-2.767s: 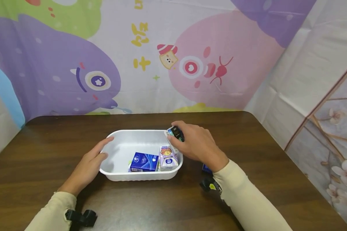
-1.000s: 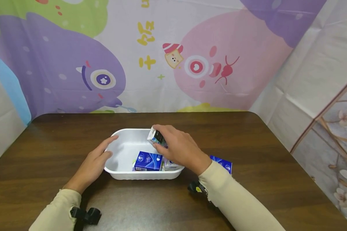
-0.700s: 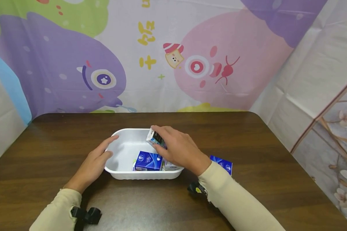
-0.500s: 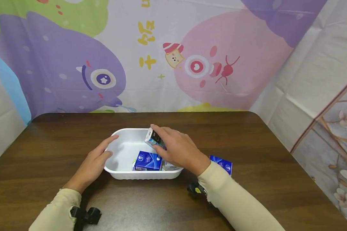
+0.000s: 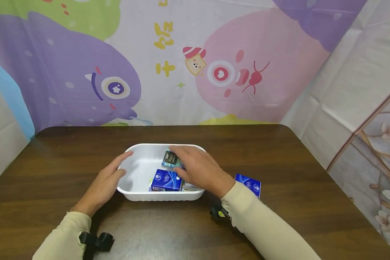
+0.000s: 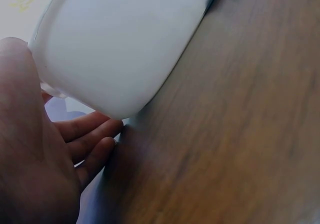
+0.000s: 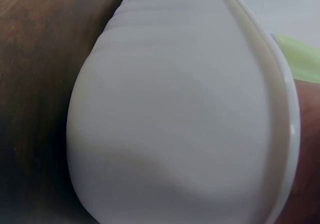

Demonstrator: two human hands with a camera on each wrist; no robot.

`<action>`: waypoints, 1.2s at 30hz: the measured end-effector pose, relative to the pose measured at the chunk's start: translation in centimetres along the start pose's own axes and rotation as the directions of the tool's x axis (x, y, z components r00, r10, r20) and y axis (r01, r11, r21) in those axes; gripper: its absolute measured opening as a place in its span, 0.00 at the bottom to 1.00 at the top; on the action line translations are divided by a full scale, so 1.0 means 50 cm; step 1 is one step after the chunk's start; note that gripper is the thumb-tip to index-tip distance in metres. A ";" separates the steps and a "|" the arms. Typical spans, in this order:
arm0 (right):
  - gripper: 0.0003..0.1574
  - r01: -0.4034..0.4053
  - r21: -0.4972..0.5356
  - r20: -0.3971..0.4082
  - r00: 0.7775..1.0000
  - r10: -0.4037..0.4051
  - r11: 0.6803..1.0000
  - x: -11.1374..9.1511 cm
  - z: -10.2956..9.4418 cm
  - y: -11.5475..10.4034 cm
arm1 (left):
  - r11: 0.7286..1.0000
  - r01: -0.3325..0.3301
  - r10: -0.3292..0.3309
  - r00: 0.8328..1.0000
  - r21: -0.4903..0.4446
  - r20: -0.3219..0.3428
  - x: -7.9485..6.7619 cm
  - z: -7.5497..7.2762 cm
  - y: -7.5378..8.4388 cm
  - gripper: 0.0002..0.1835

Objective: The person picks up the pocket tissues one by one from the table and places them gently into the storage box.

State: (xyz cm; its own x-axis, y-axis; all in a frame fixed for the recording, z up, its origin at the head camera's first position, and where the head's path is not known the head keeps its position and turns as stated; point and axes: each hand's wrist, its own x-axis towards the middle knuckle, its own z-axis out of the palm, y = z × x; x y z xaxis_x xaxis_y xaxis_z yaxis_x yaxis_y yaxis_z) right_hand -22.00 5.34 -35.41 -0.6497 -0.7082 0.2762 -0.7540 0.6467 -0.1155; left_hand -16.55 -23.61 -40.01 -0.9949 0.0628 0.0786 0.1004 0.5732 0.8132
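Observation:
A white plastic tray (image 5: pixel 162 196) stands on the table. My left hand (image 5: pixel 99 184) holds its left end, thumb over the rim; the left wrist view shows the other fingers (image 6: pixel 90 144) against the outer wall. Inside, toward the back right, lies a small tissue pack (image 5: pixel 169 157) with a black label and blue-green print. My right hand (image 5: pixel 201 167) reaches over the right end and holds this pack between thumb and forefinger, covering its right part. In front of it lies a blue tissue pack (image 5: pixel 165 180); a pale pack (image 5: pixel 189 186) beside that is mostly hidden.
Another blue tissue pack (image 5: pixel 249 185) lies on the brown table (image 5: pixel 156 231) right of the tray, partly behind the right sleeve (image 5: pixel 263 220). A cartoon-printed cloth (image 5: pixel 169 104) hangs behind the table. The tray's outer wall (image 7: pixel 175 109) fills the right wrist view.
My right hand has carried the black-labelled pack from over the tray's right rim leftward and down; the pack has turned from tilted to flat. My left hand stays at the tray's left end.

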 end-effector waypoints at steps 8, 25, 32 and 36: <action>0.38 0.010 0.016 0.017 1.000 -0.011 1.000 0.000 0.004 0.002 | 1.000 -0.016 0.016 1.000 0.003 -0.006 0.001 0.000 -0.003 0.29; 0.34 -0.106 0.136 0.105 0.990 0.092 0.985 0.002 0.013 -0.001 | 1.000 -0.005 0.005 1.000 0.006 -0.007 -0.001 -0.002 -0.005 0.29; 0.28 -0.074 0.104 0.088 0.994 0.065 0.992 0.001 0.012 0.001 | 1.000 -0.006 0.006 1.000 0.004 -0.009 0.000 -0.001 -0.004 0.29; 0.25 -0.059 0.071 0.042 0.998 0.056 0.996 0.001 0.015 0.003 | 1.000 -0.001 0.001 1.000 0.001 -0.006 0.000 -0.001 -0.002 0.29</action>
State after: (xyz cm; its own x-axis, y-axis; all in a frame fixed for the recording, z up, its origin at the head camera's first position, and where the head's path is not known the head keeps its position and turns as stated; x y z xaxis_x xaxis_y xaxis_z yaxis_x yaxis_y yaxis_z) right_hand -22.21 5.18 -36.12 -0.6943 -0.6823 0.2291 -0.7195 0.6653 -0.1992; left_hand -16.57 -23.70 -40.08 -0.9949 0.0583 0.0826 0.1012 0.5736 0.8129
